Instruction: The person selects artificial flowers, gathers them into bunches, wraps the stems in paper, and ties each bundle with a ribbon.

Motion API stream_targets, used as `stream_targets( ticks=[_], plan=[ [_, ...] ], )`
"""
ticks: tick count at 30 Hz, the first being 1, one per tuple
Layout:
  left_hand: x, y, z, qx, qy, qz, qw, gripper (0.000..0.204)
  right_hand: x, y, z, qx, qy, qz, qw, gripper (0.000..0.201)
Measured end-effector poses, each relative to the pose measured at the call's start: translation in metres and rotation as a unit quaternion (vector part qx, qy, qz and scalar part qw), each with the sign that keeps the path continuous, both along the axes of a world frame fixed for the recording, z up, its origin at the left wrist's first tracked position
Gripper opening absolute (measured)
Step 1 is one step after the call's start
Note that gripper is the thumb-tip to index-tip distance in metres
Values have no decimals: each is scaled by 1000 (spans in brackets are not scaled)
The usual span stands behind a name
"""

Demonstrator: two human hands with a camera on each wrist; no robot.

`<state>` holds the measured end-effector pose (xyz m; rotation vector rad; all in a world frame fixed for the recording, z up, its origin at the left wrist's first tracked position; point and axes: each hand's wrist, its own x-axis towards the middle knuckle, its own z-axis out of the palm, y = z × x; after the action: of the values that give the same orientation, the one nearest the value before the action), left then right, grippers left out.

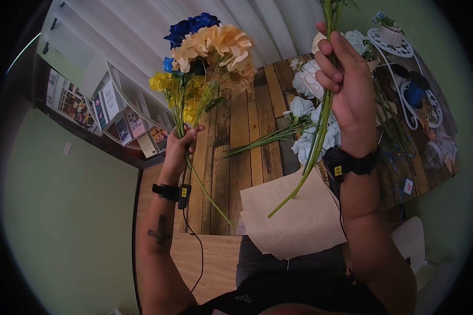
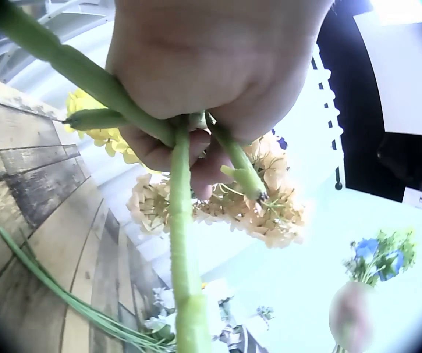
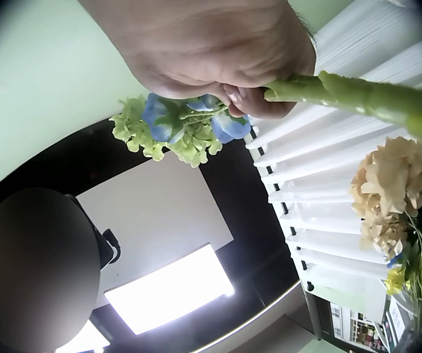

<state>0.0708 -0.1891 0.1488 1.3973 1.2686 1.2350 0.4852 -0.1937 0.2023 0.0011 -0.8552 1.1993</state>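
Note:
My left hand grips the stems of a bunch of flowers, held upright over the table's left side. The bunch carries peach blooms, dark blue ones and yellow ones. One long stem trails below that hand. Raised on the right, my right hand holds several long green stems, their cut ends pointing down over brown paper. Their heads lie beyond the head view's top edge; the right wrist view shows blue flowers and pale green flowers past that hand.
Sheets of brown paper lie at the near edge of the wooden table. Pale blue flowers with long stems rest behind them. At the right stand a white metal stand and a blue spool. Bookshelves are at left.

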Motion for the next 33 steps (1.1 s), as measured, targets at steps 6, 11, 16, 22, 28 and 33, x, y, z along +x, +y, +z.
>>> stream_targets(
  ticks=[6,11,16,22,28,33],
  plan=[
    [-11,-22,17,-34,-178,-56,982,11,-2,-3,1,-7,4,9,1000,36],
    [-22,-37,15,-42,-204,-74,975,10,-4,-5,1,-13,11,7,1000,37],
    [11,-47,16,96,-28,60,993,16,-5,-7,3,-25,2,6,1000,38],
    [1,-36,-14,197,4,156,968,23,-5,-12,5,-34,1,7,999,38],
    [-8,-35,-17,256,52,200,944,19,-5,-12,5,-36,2,4,999,38],
    [0,-52,-5,238,89,188,949,14,-7,-12,4,-32,0,10,999,38]
  ],
)
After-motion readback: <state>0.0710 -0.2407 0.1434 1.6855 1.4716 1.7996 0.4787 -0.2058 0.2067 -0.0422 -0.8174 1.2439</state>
